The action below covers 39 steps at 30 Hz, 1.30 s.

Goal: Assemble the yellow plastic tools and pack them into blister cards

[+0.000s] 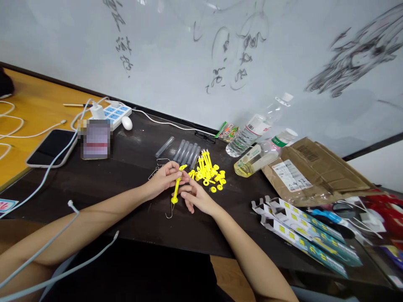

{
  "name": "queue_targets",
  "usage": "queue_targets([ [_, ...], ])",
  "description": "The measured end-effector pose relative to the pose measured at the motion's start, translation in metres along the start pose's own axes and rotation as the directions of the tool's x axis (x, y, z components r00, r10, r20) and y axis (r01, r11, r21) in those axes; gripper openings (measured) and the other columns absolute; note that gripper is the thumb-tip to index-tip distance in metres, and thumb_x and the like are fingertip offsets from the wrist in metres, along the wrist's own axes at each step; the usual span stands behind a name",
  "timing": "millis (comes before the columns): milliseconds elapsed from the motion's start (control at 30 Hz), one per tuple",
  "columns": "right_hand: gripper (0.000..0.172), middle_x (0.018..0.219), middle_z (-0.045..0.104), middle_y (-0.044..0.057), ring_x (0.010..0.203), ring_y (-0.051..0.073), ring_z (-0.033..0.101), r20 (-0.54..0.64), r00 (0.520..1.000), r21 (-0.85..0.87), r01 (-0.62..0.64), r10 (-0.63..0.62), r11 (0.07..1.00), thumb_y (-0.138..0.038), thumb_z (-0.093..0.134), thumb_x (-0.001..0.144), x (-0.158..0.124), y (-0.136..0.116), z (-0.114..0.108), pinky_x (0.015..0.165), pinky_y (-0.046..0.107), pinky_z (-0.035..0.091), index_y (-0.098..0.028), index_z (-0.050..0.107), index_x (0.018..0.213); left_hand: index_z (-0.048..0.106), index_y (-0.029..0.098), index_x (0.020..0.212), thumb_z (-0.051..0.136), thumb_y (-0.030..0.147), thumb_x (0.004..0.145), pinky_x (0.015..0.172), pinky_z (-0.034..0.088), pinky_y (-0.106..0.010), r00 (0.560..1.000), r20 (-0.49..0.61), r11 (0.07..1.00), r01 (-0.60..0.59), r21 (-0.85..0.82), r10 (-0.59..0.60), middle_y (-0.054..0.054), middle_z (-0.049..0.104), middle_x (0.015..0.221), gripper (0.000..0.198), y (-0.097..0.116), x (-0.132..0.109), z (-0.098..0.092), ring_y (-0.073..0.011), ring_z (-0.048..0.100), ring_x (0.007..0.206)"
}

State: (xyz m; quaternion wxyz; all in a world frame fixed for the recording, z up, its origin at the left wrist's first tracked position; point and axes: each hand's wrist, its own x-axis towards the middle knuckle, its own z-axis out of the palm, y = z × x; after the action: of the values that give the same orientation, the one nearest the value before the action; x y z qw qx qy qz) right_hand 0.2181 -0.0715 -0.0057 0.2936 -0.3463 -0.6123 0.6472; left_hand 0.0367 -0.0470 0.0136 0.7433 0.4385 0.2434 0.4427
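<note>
My left hand [164, 179] pinches the upper end of a yellow plastic rod [176, 191], which looks like the inner part of a spring scale. The rod points downward, and a thin metal hook [170, 214] hangs from its flanged lower end. Just right of the rod is my right hand [200, 197], its fingers apart and curved toward it; whether they touch the rod I cannot tell. Behind the hands lie a pile of yellow plastic parts [205, 168] and several clear tubes [186, 152]. Bent metal wire hooks [153, 172] rest beside my left hand, partly hidden by it.
Two plastic bottles [248, 133] lean toward the right near a cardboard parcel [302, 167]. Several long printed boxes [302, 235] lie at the right front. Leftward are a power strip [118, 113], a phone [52, 147] and white cables [47, 178]. A whiteboard [170, 54] stands behind.
</note>
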Motion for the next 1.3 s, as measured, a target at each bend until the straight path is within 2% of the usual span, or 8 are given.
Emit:
queue_targets([
  [200, 0.051, 0.078, 0.063, -0.005, 0.034, 0.002, 0.04, -0.021, 1.0, -0.057, 0.002, -0.003, 0.998, -0.03, 0.064, 0.079, 0.001, 0.003, 0.007, 0.028, 0.013, 0.03, -0.027, 0.037, 0.122, 0.041, 0.018, 0.085, 0.065, 0.021, 0.077, 0.075, 0.054, -0.028, 0.995, -0.096, 0.998, -0.033, 0.052, 0.038, -0.002, 0.068, 0.093, 0.026, -0.002, 0.001, -0.003, -0.0115, 0.068, 0.075],
  [400, 0.036, 0.083, 0.068, 0.001, 0.059, 0.009, 0.056, -0.043, 0.994, -0.259, 0.081, -0.096, 0.962, -0.031, 0.06, 0.083, -0.003, -0.007, 0.003, 0.052, 0.019, 0.042, -0.022, 0.049, 0.116, 0.04, 0.021, 0.098, 0.064, 0.029, 0.079, 0.052, 0.052, -0.019, 0.968, -0.2, 0.984, -0.131, 0.121, 0.153, -0.003, 0.067, 0.099, 0.031, -0.002, 0.004, -0.007, -0.0074, 0.062, 0.059],
  [567, 0.02, 0.075, 0.064, 0.002, 0.06, 0.013, 0.057, -0.382, 0.897, -0.522, -0.011, -0.222, 0.853, -0.035, 0.05, 0.086, 0.007, -0.027, -0.033, 0.055, 0.024, 0.043, -0.018, 0.057, 0.094, 0.045, 0.018, 0.111, 0.062, 0.034, 0.08, 0.049, 0.05, -0.017, 0.963, -0.248, 0.979, -0.061, 0.193, 0.109, -0.008, 0.068, 0.101, 0.038, 0.001, 0.005, -0.006, -0.0076, 0.061, 0.059],
  [667, 0.011, 0.081, 0.065, 0.003, 0.076, 0.017, 0.062, -0.431, 0.859, -0.745, -0.168, -0.275, 0.645, -0.029, 0.05, 0.084, 0.026, -0.041, -0.054, 0.065, 0.027, 0.044, -0.019, 0.055, 0.083, 0.049, 0.016, 0.109, 0.059, 0.039, 0.082, 0.039, 0.042, -0.014, 0.97, -0.218, 0.969, -0.051, 0.242, 0.106, -0.01, 0.069, 0.1, 0.037, -0.002, 0.005, -0.006, -0.0064, 0.058, 0.051],
  [800, 0.02, 0.088, 0.068, 0.01, 0.083, 0.025, 0.065, -0.521, 0.842, -0.838, -0.474, -0.14, 0.27, -0.03, 0.05, 0.084, 0.059, -0.052, -0.062, 0.067, 0.03, 0.043, -0.017, 0.051, 0.099, 0.049, 0.017, 0.108, 0.055, 0.046, 0.083, 0.032, 0.033, -0.014, 0.981, -0.173, 0.962, -0.039, 0.271, 0.089, -0.006, 0.07, 0.09, 0.038, -0.007, 0.004, -0.007, -0.0052, 0.053, 0.041],
  [900, 0.028, 0.095, 0.068, 0.016, 0.086, 0.029, 0.066, -0.571, 0.811, -0.82, -0.553, -0.127, 0.148, -0.029, 0.047, 0.086, 0.083, -0.051, -0.057, 0.067, 0.033, 0.044, -0.014, 0.045, 0.11, 0.05, 0.017, 0.106, 0.054, 0.049, 0.083, 0.032, 0.032, -0.014, 0.985, -0.145, 0.95, -0.046, 0.308, 0.094, -0.003, 0.069, 0.078, 0.04, -0.008, 0.004, -0.008, -0.0052, 0.051, 0.038],
  [1167, 0.037, 0.1, 0.068, 0.018, 0.092, 0.029, 0.066, -0.635, 0.766, -0.772, -0.621, -0.106, 0.133, -0.029, 0.058, 0.08, 0.102, -0.047, -0.059, 0.07, 0.033, 0.047, -0.015, 0.043, 0.111, 0.042, 0.018, 0.083, 0.054, 0.051, 0.083, 0.032, 0.033, -0.014, 0.983, -0.148, 0.939, -0.053, 0.34, 0.11, -0.002, 0.068, 0.074, 0.035, -0.012, 0.007, -0.011, -0.0055, 0.053, 0.039],
  [1300, 0.035, 0.097, 0.068, 0.015, 0.088, 0.026, 0.067, -0.651, 0.748, -0.756, -0.621, -0.132, 0.207, -0.026, 0.062, 0.075, 0.1, -0.049, -0.064, 0.069, 0.031, 0.047, -0.015, 0.047, 0.105, 0.04, 0.019, 0.084, 0.052, 0.052, 0.084, 0.031, 0.033, -0.014, 0.987, -0.14, 0.941, -0.025, 0.338, 0.076, 0.001, 0.065, 0.066, 0.035, -0.012, 0.006, -0.011, -0.0067, 0.052, 0.036],
])
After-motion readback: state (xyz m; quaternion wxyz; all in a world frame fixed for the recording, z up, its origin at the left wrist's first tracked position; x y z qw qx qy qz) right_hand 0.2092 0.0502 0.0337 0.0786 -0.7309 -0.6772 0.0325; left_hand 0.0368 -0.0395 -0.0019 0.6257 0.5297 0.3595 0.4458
